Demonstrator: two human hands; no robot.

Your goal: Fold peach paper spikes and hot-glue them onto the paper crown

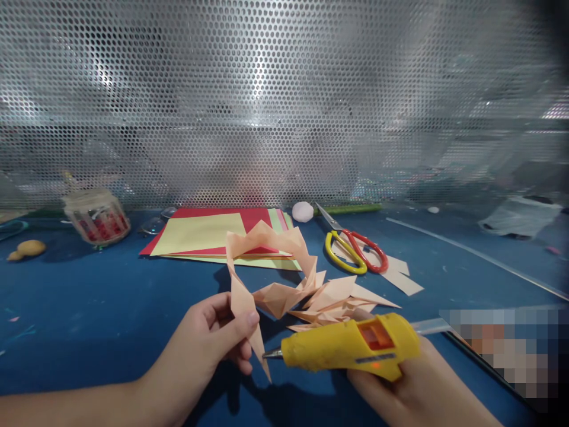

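Note:
My left hand (226, 332) pinches the near end of a ring of folded peach paper (242, 302), thumb on top and fingers behind. The ring's points loop away from me above the table. In my right hand (413, 373) is a yellow hot glue gun (338, 347), lying on its side with the nozzle pointing left. Its metal tip is at the pointed paper end just below my left thumb; whether it touches I cannot tell. A clear glue stick (431, 325) sticks out of its back. Loose folded peach paper pieces (333, 299) lie behind the gun.
Coloured paper sheets (200, 234) are stacked at the back. Scissors (355, 249) with yellow and red handles rest on paper scraps (402, 276). A glass jar (98, 216) stands left, and a perforated metal panel (267, 107) rises behind. A pixelated flat device (507, 356) lies right.

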